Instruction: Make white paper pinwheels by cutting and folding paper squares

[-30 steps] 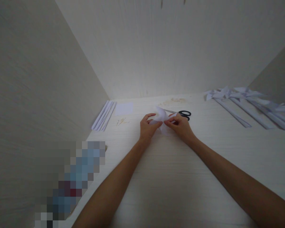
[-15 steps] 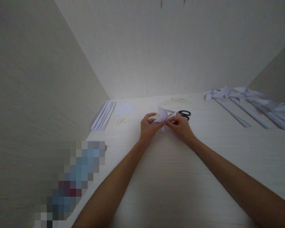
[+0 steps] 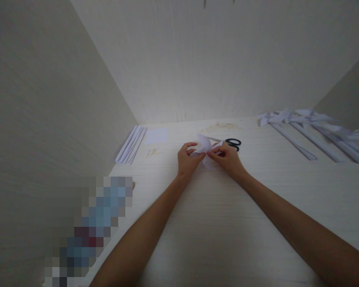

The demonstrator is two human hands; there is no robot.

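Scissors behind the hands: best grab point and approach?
Judging by pose, grip the scissors at the black handle loops, coming from the right. They lie flat, loops rightward and clear, while the blades run left behind the folded paper that both hands hold.

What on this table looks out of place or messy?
Little stands out. A faint brownish smudge marks the table behind the scissors. Both hands, left hand and right hand, hold a folded white paper.
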